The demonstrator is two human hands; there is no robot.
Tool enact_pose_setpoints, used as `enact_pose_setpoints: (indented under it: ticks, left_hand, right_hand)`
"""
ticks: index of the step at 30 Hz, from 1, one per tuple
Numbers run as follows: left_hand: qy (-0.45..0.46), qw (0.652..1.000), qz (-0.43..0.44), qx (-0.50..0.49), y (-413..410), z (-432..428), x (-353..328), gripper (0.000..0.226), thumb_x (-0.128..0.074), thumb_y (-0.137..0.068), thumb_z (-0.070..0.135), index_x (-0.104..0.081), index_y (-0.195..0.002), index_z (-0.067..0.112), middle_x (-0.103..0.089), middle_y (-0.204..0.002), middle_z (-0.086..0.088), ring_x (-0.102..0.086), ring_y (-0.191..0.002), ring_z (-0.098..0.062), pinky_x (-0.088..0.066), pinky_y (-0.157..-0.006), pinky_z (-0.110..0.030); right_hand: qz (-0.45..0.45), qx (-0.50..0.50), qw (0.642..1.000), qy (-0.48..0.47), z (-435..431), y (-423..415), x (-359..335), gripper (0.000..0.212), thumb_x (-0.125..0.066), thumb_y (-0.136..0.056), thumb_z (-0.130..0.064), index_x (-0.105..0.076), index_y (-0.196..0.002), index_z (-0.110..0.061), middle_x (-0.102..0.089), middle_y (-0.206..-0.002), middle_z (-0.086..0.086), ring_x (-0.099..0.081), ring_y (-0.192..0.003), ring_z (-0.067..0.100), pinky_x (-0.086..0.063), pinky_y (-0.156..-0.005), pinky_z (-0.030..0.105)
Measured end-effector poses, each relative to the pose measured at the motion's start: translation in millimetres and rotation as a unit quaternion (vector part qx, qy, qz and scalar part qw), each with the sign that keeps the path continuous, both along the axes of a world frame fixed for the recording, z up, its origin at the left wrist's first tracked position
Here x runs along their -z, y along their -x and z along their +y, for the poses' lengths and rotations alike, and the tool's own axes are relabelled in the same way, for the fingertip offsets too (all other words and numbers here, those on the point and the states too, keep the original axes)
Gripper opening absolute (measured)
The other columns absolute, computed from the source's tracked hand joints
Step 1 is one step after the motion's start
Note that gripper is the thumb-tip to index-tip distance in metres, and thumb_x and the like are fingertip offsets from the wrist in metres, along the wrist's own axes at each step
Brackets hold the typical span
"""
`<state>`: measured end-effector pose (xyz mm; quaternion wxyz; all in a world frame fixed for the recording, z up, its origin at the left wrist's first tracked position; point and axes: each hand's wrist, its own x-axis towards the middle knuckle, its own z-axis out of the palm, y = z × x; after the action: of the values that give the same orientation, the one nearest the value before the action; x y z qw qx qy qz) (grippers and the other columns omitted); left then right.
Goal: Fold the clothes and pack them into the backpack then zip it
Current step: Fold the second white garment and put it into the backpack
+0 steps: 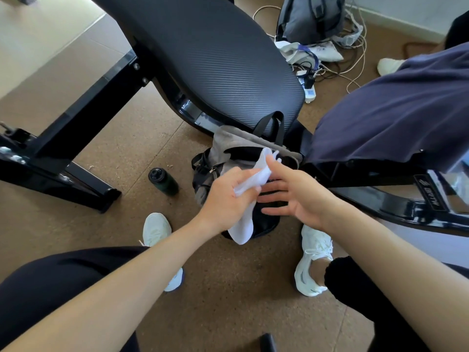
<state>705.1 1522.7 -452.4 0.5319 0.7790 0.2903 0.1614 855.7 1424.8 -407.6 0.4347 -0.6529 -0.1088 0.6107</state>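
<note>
I am gripping a white sock (262,170) in my left hand (223,201), fingers curled round its middle, so that one end is sticking up past my knuckles and the other is hanging down below my wrist. My right hand (297,196) is lying open just beside it, fingers straight and spread, the uppermost finger touching the sock's upper end. Both hands are hovering over the backpack (225,146), which is standing on the brown floor (228,313) between my white sneakers (312,260) and leaning against the padded black bench (215,59). Its mouth is gaping open, its black carry handle (269,123) is resting on the bench edge, and I cannot tell what is lying inside. A navy garment (393,110) is draped over the bench to my right. A dark bottle (163,180) is standing on the floor left of the backpack, and a second grey bag (309,19) is sitting among cables (355,72) near the far wall.
</note>
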Motion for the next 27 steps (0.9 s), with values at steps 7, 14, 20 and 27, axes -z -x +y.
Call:
enact_pose_setpoints:
  ticks: [7,14,20,27]
  left_hand:
    - [0.072,0.991,0.019,0.114,4.1,-19.5,-0.1,0.035,-0.072,-0.085,0.012,-0.075,-0.119,0.017,-0.073,-0.101,0.006,-0.068,-0.091,-0.007,-0.053,-0.082,-0.023]
    - [0.017,0.984,0.120,-0.132,17.0,32.9,28.4,0.028,-0.072,-0.081,0.004,-0.071,-0.102,0.023,-0.066,-0.094,0.013,-0.067,-0.091,-0.014,-0.057,-0.086,-0.036]
    - [0.011,0.979,0.140,-0.147,20.8,37.9,37.1,0.030,-0.065,-0.083,0.003,-0.071,-0.105,0.023,-0.069,-0.099,0.008,-0.067,-0.094,-0.014,-0.057,-0.092,-0.042]
    - [0.032,0.987,0.113,-0.109,19.4,36.0,34.4,0.035,-0.074,-0.083,0.005,-0.069,-0.112,0.024,-0.069,-0.105,0.010,-0.066,-0.102,-0.011,-0.056,-0.095,-0.040]
  right_hand:
    - [-0.250,-0.017,0.966,-0.067,5.8,-7.5,32.6,0.033,-0.060,-0.101,-0.025,-0.061,-0.089,0.005,-0.062,-0.077,0.012,-0.058,-0.074,0.023,-0.047,-0.072,0.039]
    - [-0.451,-0.262,0.837,-0.165,-11.1,-46.8,-1.0,0.017,-0.058,-0.102,-0.025,-0.068,-0.092,-0.015,-0.068,-0.086,-0.001,-0.062,-0.082,0.016,-0.049,-0.075,0.037]
    - [-0.506,-0.335,0.781,-0.150,-14.1,-44.1,20.3,0.017,-0.058,-0.097,-0.013,-0.066,-0.089,-0.025,-0.069,-0.083,-0.007,-0.065,-0.080,0.014,-0.053,-0.072,0.043]
    - [-0.484,-0.332,0.801,-0.121,-19.9,-54.7,16.2,0.014,-0.058,-0.100,-0.015,-0.067,-0.090,-0.020,-0.070,-0.083,-0.001,-0.066,-0.085,0.026,-0.056,-0.076,0.049]
